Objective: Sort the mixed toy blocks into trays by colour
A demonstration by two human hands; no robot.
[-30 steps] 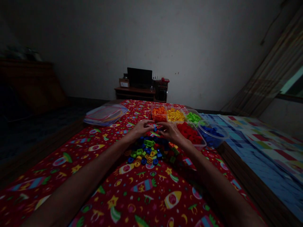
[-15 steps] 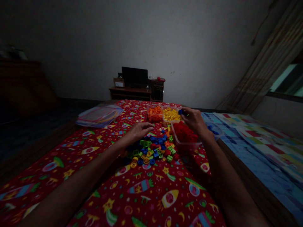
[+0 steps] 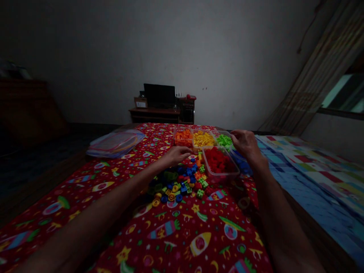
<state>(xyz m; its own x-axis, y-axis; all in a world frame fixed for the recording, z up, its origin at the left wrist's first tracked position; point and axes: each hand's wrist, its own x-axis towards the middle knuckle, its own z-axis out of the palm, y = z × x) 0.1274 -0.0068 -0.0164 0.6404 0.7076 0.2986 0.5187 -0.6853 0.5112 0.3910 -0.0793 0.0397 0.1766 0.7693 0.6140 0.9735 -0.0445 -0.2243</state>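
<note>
Dim room, bare wall, low TV stand at the far end. Bed covered with red rocket-print sheet [image 3: 176, 235] carries everything; patchwork blue quilt [image 3: 309, 174] lies along its right side. Stack of clear lids [image 3: 115, 143] sits far left on the sheet, well apart from the work.

Row of clear tubs at the far side: orange-brick tub [image 3: 182, 137], yellow-brick tub [image 3: 203, 139], green-brick tub [image 3: 224, 140]; red-brick tub [image 3: 219, 163] just in front, blue-brick tub [image 3: 240, 161] just beside it on the right, mostly hidden by the arm.

Loose mixed brick pile [image 3: 179, 182] lies on the sheet left of the red-brick tub, blue, green, yellow, orange and red pieces together.

Right hand [image 3: 246, 143] hovers over the blue-brick tub, near the green one; fingers curled, too dark to tell whether its grip has a brick or is empty. Left hand [image 3: 178, 154] rests at the pile's far edge, fingers loosely curled over bricks, grip not clearly closed on any piece.

Judged step: colour sorting, right hand at the drop-off end. Next move likely calls for reaching back to the pile and pinching one brick cleanly out of the clutter.
</note>
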